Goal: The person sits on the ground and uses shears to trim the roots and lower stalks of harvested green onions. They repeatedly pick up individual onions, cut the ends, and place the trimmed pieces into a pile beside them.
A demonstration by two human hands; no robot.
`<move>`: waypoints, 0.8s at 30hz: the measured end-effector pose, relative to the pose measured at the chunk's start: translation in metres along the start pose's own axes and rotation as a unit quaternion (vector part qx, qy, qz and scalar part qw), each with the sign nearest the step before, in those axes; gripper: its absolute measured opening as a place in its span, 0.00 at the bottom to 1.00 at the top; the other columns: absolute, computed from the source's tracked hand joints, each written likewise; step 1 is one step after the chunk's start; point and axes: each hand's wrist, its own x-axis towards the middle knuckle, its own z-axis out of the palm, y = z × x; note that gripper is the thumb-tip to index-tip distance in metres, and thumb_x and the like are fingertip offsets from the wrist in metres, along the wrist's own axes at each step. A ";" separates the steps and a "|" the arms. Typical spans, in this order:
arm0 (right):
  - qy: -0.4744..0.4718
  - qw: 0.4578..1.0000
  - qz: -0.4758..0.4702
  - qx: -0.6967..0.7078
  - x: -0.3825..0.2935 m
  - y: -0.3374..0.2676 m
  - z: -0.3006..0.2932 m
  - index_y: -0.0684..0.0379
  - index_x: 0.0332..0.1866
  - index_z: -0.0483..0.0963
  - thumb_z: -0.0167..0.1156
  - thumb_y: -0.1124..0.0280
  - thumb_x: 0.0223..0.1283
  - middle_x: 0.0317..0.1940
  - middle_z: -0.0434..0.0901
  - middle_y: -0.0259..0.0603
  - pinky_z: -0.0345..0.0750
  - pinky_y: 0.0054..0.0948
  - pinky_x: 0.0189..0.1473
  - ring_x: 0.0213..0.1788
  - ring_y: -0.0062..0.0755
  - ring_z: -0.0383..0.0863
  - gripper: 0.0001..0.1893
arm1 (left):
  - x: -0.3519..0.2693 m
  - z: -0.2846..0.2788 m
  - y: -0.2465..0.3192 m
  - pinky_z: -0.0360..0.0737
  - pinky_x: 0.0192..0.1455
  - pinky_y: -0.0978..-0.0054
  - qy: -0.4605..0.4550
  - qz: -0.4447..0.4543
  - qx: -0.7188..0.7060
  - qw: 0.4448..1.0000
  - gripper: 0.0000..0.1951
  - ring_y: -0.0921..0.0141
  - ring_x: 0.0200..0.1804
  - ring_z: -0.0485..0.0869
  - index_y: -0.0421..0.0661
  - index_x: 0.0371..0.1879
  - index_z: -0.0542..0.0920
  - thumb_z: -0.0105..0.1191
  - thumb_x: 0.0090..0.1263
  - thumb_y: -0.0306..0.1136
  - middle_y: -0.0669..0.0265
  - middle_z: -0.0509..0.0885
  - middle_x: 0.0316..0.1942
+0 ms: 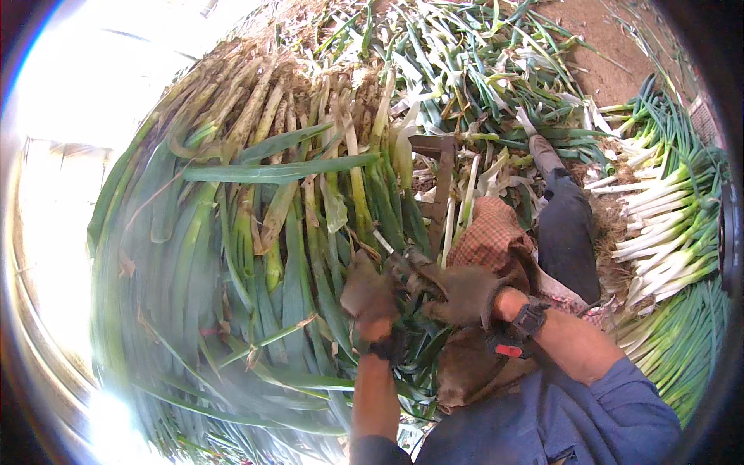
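My left hand (369, 288), in a dark work glove, is over the right edge of a large heap of long green onions (192, 273); whether its fingers grip any leaves is hidden. Near the middle, my right hand (465, 293), gloved too, is closed around the dark handle of a small tool (382, 241) with a narrow metal end pointing up and left. That tip lies close to the onion stalks, just above my left hand. The rest of the tool is partly covered by the glove.
A rusty metal frame (444, 186) stands ahead. Stripped leaves (459, 64) litter the ground beyond it. Cleaned onions with white stems (668, 232) lie in rows at the right, past my outstretched leg (564, 226). A checked cloth (488, 232) covers my knee.
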 end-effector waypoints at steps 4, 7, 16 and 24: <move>0.069 0.997 -0.009 0.034 -0.007 0.017 0.005 0.52 0.86 0.52 0.65 0.48 0.65 0.58 0.84 0.60 0.81 0.50 0.60 0.58 0.59 0.86 0.48 | 0.037 0.000 0.021 0.87 0.50 0.56 -0.147 -0.020 0.164 0.975 0.18 0.49 0.46 0.91 0.47 0.53 0.86 0.61 0.71 0.44 0.54 0.91 0.42; 0.160 0.977 -0.098 0.096 -0.026 0.031 0.011 0.51 0.78 0.65 0.63 0.46 0.67 0.50 0.88 0.57 0.83 0.55 0.56 0.53 0.63 0.88 0.38 | 0.050 -0.011 0.015 0.87 0.49 0.57 -0.123 0.019 0.147 0.981 0.16 0.50 0.45 0.91 0.47 0.51 0.87 0.60 0.71 0.42 0.54 0.91 0.40; 0.062 0.990 -0.001 0.130 -0.050 0.026 0.002 0.52 0.77 0.64 0.66 0.50 0.67 0.51 0.87 0.54 0.83 0.49 0.55 0.52 0.58 0.89 0.37 | 0.166 -0.051 0.031 0.87 0.42 0.65 -0.112 0.124 -0.492 0.854 0.15 0.61 0.41 0.90 0.44 0.51 0.83 0.58 0.77 0.43 0.59 0.89 0.38; 0.070 0.988 -0.057 0.123 -0.044 0.028 -0.001 0.51 0.81 0.61 0.66 0.51 0.66 0.51 0.87 0.56 0.84 0.50 0.54 0.51 0.59 0.89 0.40 | 0.097 -0.033 0.035 0.85 0.34 0.70 -0.092 -0.065 -0.592 0.798 0.20 0.69 0.32 0.86 0.42 0.49 0.85 0.62 0.77 0.49 0.62 0.88 0.35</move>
